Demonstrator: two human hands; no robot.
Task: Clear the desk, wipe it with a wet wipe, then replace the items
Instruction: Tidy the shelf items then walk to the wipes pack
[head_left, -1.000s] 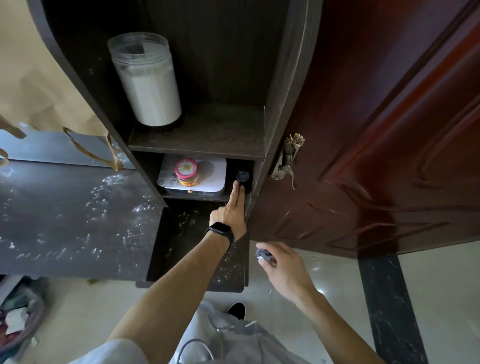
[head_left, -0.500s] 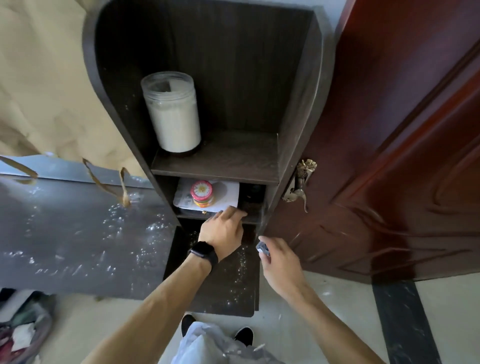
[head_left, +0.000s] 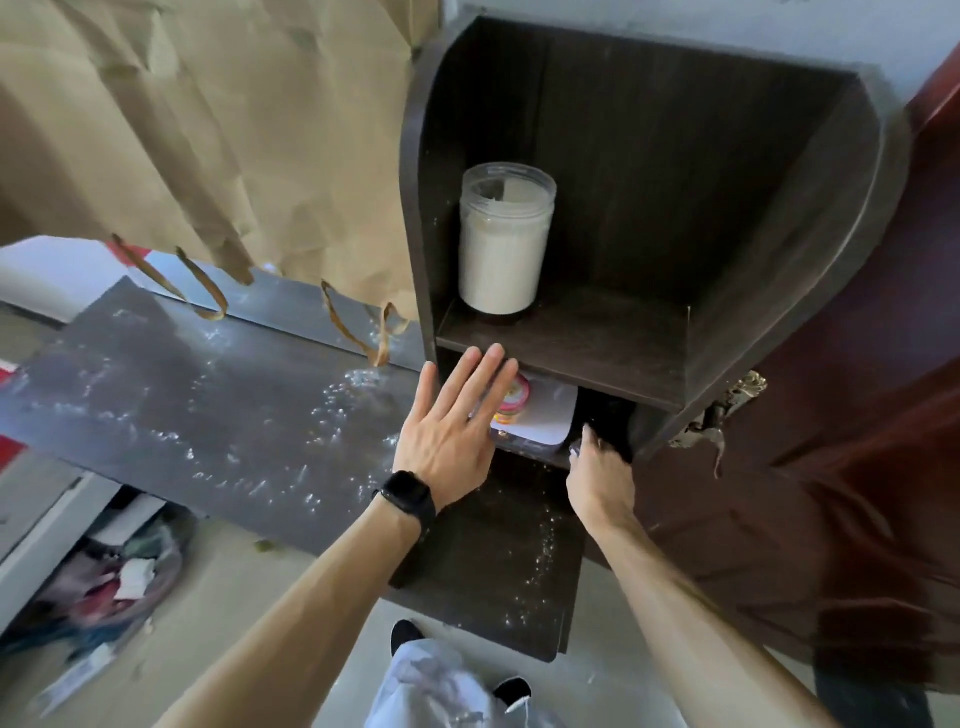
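Observation:
The dark desk (head_left: 182, 405) shows wet streaks and droplets. At its right end stands a dark shelf unit (head_left: 571, 338). On the upper shelf is a clear jar (head_left: 504, 244) of white powder. In the lower compartment a round pink-lidded tin (head_left: 511, 402) sits on a white box (head_left: 550, 415). My left hand (head_left: 452, 431), with a black watch on its wrist, is flat with straight fingers in front of the tin and the shelf edge. My right hand (head_left: 600, 473) reaches into the compartment's dark right side, its fingers curled round a small grey object (head_left: 574, 448) that is mostly hidden.
A red-brown door (head_left: 857, 467) with a brass handle (head_left: 722, 421) stands right against the shelf unit. Torn brown paper (head_left: 208, 130) hangs behind the desk. A bag of rubbish (head_left: 114, 582) lies on the floor under the desk at left.
My left hand drew back out of the lower compartment and spread flat in front of it. My right hand rose with the small object into the compartment's right side. My head tilted up.

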